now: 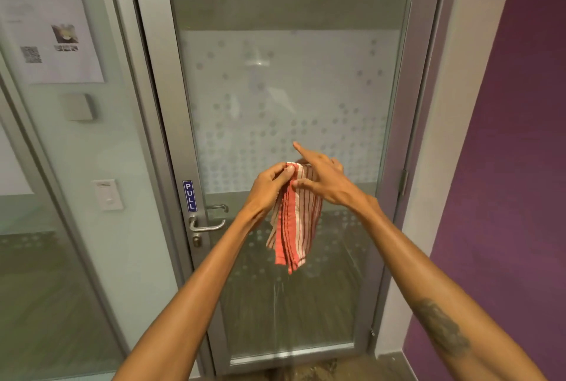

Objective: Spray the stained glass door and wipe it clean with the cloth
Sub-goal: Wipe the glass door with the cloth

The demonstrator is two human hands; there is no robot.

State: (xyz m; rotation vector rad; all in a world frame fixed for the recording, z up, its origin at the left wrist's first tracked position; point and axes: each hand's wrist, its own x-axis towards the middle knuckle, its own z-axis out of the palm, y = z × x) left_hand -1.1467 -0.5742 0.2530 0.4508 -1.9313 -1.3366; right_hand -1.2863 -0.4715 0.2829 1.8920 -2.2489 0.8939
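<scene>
Both arms reach forward in front of the glass door [291,89], whose grey metal frame runs down either side and across the bottom. The left hand [269,186] is closed in a pinch on the top edge of the cloth [294,221], thumb and fingers clamped over the folded corner. The cloth, striped red and pale, hangs straight down from that grip in loose folds, its lower edge free and level with the keyhole below the door handle [208,224]. The right hand [321,178] is open, fingers spread, index finger pointing up and away toward the glass, its thumb resting against the cloth's upper right edge. Whether either hand touches the pane cannot be told.

The frosted band with its dot pattern crosses the middle of the door, behind and above the hands; clear glass lies above and below it. A blue PULL sign [190,196] sits on the left frame just above the handle. The hinge side meets a pale jamb beside a purple wall [505,166] on the right. To the left stands a fixed glass panel [101,141] carrying a paper notice [49,19].
</scene>
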